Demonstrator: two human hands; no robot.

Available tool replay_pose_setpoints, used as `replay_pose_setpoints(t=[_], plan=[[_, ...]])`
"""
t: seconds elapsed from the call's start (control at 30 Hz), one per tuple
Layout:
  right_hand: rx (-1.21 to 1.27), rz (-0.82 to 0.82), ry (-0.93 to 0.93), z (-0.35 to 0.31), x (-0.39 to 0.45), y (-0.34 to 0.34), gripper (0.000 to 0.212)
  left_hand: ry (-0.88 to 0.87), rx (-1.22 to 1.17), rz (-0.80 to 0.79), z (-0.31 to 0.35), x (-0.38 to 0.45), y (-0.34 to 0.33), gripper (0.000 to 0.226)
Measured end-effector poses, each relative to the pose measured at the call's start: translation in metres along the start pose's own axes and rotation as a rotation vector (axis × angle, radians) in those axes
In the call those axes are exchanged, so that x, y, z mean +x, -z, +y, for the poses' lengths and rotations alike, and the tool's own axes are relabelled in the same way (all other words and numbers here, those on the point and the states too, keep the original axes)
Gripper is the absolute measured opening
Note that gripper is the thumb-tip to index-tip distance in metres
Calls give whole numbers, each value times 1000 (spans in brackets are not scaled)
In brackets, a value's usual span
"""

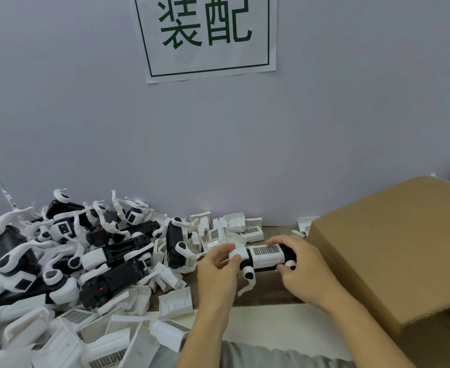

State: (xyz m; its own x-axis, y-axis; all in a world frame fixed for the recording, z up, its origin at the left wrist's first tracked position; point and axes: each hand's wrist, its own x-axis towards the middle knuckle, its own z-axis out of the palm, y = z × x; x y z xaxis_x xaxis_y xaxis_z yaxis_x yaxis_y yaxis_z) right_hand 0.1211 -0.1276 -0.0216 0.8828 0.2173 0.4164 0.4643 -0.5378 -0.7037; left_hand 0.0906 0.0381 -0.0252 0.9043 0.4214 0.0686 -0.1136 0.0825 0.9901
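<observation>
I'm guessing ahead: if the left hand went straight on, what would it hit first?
The left hand pinches the toy dog, so that first; past it, probably the loose white shells.

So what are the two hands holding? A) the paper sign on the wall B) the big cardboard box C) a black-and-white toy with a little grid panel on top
C: the left hand and right hand each grip one end of the toy; the cardboard box sits beside them.

Left hand [220, 266] and right hand [306, 272] close together, fingers curled
</observation>
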Motion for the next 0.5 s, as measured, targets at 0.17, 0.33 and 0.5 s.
replay_pose_setpoints(t=[0.17,0.33,0.5], plan=[[-78,-44,22,-1,0,1,65,56,-73,34,2,0,0,25],[-142,-108,-33,2,0,0,61,109,-145,57,3,-1,0,26],[-165,-30,-98,0,-2,1,47,52,-161,114,4,0,-1,28]])
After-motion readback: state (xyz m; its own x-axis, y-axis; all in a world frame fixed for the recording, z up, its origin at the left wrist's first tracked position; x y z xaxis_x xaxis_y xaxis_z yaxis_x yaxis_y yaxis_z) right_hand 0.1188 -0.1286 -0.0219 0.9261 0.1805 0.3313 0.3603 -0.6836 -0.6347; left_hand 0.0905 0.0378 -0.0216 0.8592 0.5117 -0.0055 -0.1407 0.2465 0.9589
